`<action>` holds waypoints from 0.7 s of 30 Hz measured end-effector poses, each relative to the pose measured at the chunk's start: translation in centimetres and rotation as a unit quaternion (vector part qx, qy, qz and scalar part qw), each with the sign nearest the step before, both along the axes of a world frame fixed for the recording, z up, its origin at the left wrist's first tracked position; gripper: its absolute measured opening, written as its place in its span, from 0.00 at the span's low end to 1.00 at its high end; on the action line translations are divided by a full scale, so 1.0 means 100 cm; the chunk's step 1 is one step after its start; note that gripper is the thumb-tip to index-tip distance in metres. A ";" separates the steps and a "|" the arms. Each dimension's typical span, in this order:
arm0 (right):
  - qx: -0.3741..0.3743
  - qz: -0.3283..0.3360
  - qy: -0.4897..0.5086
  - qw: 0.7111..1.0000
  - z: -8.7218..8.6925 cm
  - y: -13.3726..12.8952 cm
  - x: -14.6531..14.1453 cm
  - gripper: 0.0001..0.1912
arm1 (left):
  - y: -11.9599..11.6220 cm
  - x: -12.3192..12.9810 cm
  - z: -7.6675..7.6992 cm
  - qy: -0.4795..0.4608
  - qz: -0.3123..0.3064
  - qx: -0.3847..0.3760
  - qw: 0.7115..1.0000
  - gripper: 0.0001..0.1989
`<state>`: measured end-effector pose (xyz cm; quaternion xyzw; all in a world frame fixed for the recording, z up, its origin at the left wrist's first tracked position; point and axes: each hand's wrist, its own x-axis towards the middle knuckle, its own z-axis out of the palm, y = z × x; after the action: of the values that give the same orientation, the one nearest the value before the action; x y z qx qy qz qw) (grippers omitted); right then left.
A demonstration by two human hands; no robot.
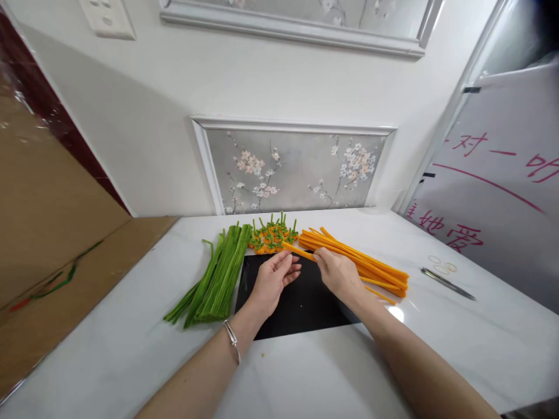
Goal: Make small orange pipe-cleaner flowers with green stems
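Note:
Over a black mat [279, 317], a single orange pipe cleaner [299, 251] stretches between my two hands. My left hand [271, 279], with a silver bracelet at its wrist, pinches near its far-left end with thumb and forefinger, the other fingers loosely curled. Closed around the same pipe cleaner further right is my right hand [338, 272]. Behind that hand lies a bundle of orange pipe cleaners [371, 262]. A bundle of green pipe cleaners [222, 279] rests to the left. Several small orange-and-green pipe-cleaner pieces [271, 234] with upright green stems stand behind the mat.
On the white tabletop [174, 372], thin rubber bands [442, 266] and a slim metal tool [448, 283] lie at the right. Brown cardboard [56, 244] borders the left. A framed floral wall panel [297, 169] is behind, and a whiteboard [493, 169] with red writing stands right.

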<state>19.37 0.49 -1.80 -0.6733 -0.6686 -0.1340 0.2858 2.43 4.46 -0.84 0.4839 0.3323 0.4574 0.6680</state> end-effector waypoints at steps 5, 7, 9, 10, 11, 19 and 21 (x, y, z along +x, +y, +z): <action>-0.003 0.055 0.031 0.998 0.003 -0.010 -0.010 0.13 | -0.003 -0.001 0.004 -0.048 0.034 -0.008 0.998 0.11; -0.015 0.086 0.045 0.995 0.004 -0.012 -0.013 0.12 | -0.004 -0.002 0.003 -0.048 0.043 -0.007 0.998 0.13; -0.027 0.111 0.051 0.992 0.006 -0.014 -0.015 0.11 | -0.005 -0.002 0.002 -0.044 0.045 -0.002 0.998 0.14; -0.029 0.118 0.058 0.991 0.006 -0.015 -0.016 0.11 | -0.005 -0.002 0.002 -0.040 0.041 0.001 0.998 0.15; -0.027 0.126 0.074 0.989 0.006 -0.015 -0.017 0.11 | -0.006 -0.001 0.003 -0.034 0.034 0.003 0.999 0.15; 0.026 0.206 0.284 0.936 0.008 -0.009 -0.022 0.14 | -0.008 0.007 0.015 0.045 -0.054 -0.001 0.998 0.12; 0.021 0.219 0.300 0.928 0.010 -0.009 -0.022 0.14 | -0.009 0.005 0.020 0.044 -0.053 0.005 0.998 0.12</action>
<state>17.22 -0.38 -0.76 -0.5130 -0.6794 0.1259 0.5093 2.88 3.57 1.14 0.5239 0.3328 0.4017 0.6733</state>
